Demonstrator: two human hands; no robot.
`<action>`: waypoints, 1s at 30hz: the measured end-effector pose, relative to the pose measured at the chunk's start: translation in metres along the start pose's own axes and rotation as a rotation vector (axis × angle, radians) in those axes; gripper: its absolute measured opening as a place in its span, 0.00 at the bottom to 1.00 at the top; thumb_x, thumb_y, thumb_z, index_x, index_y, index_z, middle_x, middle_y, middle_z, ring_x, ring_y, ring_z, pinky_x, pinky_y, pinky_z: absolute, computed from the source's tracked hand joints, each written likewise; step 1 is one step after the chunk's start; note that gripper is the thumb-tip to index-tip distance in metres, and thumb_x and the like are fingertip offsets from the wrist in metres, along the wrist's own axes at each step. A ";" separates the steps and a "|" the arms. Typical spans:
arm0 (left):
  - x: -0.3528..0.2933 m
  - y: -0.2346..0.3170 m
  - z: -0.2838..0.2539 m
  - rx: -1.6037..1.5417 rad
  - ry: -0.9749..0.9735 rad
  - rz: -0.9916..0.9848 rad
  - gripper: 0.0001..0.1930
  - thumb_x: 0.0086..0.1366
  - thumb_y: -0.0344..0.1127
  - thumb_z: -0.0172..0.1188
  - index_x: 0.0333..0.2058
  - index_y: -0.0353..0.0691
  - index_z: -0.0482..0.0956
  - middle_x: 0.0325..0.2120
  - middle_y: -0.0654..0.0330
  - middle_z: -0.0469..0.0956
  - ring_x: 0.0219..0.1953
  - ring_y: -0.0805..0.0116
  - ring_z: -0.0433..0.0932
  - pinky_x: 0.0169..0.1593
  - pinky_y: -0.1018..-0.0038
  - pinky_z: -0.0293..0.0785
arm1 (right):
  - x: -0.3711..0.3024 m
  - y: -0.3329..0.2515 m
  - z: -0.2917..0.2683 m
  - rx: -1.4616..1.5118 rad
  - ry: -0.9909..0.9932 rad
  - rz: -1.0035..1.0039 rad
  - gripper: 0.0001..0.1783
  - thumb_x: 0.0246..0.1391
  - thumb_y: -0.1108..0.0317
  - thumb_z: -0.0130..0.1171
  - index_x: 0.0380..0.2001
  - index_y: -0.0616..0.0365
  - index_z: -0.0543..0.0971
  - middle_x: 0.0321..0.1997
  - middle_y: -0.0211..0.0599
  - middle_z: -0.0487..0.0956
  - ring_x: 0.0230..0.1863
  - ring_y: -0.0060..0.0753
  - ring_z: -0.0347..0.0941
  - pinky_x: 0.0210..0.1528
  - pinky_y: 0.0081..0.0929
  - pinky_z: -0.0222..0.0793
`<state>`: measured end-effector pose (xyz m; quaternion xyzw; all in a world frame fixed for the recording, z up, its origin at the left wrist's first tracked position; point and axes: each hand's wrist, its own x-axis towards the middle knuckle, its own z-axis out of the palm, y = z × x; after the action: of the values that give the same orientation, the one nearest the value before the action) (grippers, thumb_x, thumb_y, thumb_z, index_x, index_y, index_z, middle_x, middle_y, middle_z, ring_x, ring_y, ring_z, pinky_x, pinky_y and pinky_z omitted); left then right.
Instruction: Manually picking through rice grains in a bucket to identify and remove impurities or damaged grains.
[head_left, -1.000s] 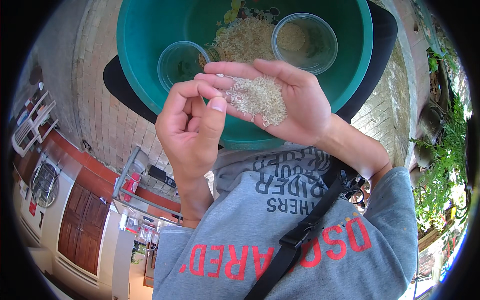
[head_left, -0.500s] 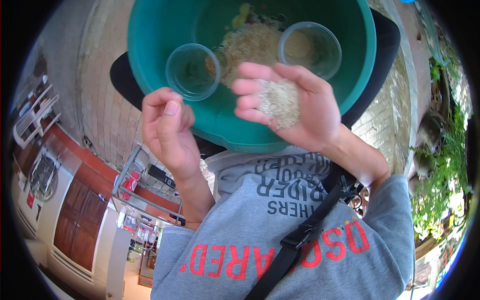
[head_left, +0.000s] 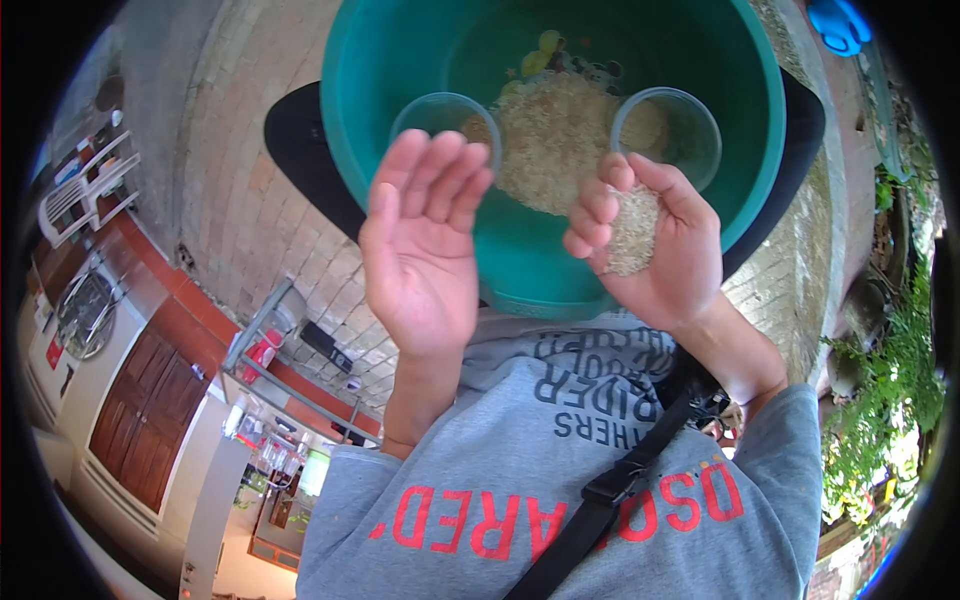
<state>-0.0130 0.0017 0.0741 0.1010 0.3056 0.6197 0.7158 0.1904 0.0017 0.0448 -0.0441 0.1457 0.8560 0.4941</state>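
Inside our round green plastic basin (head_left: pixel 540 265), a pale rice heap (head_left: pixel 555 140) lies between a round clear plastic tub (head_left: pixel 442 112), left, and a second round clear plastic tub (head_left: pixel 692 140), right. Our left hand (head_left: pixel 428 245) partly covers the former; pale rice grains (head_left: pixel 632 235) sit in our right hand (head_left: pixel 682 248).

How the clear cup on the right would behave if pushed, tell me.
The cup would probably flex; its wall looks thin. It may slide easily on the smooth-looking tub. Rice inside could spill through its open top.

The rice looks rough (head_left: pixel 633 232), the tub (head_left: pixel 540 265) smooth plastic.
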 end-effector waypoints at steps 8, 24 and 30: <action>0.003 -0.078 0.046 -0.205 0.289 -0.236 0.27 0.80 0.48 0.34 0.61 0.34 0.72 0.61 0.48 0.74 0.66 0.52 0.70 0.71 0.57 0.65 | 0.002 0.019 0.030 -0.403 0.116 -0.331 0.34 0.71 0.56 0.29 0.64 0.74 0.68 0.66 0.60 0.73 0.67 0.53 0.70 0.74 0.43 0.58; 0.002 -0.089 0.031 -0.455 0.134 -0.279 0.26 0.80 0.51 0.35 0.54 0.41 0.78 0.53 0.57 0.80 0.57 0.64 0.78 0.66 0.63 0.70 | -0.005 0.023 0.018 -0.756 -0.048 -0.442 0.36 0.74 0.51 0.28 0.74 0.67 0.56 0.77 0.58 0.59 0.78 0.56 0.55 0.80 0.50 0.45; 0.004 -0.082 0.040 -0.451 0.213 -0.328 0.26 0.80 0.50 0.36 0.54 0.39 0.78 0.53 0.57 0.80 0.58 0.64 0.78 0.66 0.62 0.70 | -0.006 0.027 0.020 -0.857 -0.020 -0.469 0.37 0.74 0.50 0.27 0.75 0.65 0.55 0.78 0.56 0.57 0.79 0.56 0.52 0.81 0.51 0.42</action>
<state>0.0779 -0.0025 0.0617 -0.1767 0.2458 0.5553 0.7746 0.1716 -0.0100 0.0712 -0.2670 -0.2387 0.7048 0.6123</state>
